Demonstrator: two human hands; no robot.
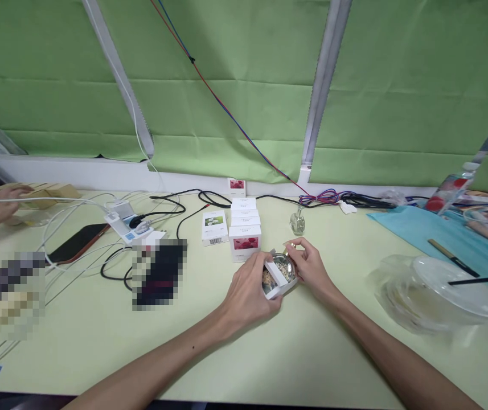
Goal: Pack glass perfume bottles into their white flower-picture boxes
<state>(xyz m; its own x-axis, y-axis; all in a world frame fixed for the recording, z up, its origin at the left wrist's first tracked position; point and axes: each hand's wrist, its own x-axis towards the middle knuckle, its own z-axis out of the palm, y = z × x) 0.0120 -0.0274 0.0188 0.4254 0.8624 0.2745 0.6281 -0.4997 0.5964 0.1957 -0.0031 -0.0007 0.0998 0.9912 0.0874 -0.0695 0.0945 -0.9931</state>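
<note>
My left hand [247, 287] is wrapped around a small white box [277, 274]. Pale dried bits show inside it, and part of the box is hidden by my fingers. A round clear glass bottle [285, 262] with similar pale bits lies at its right side; I cannot tell how far it sits inside. The fingers of my right hand [310, 265] pinch a small gold-coloured piece [287, 249] at the bottle's upper edge. Just beyond my hands stands a row of white boxes [245, 242] with pink flower pictures, beside a flat box [214, 226] with a white flower picture.
A small glass bottle [298, 222] stands behind my right hand. Left are a power strip [124, 222], cables and a phone [77, 244]; another person's hand [0, 208] is at far left. Right are a bagged plastic bowl [457, 285], a knife [452, 257] and blue cloth [410, 225].
</note>
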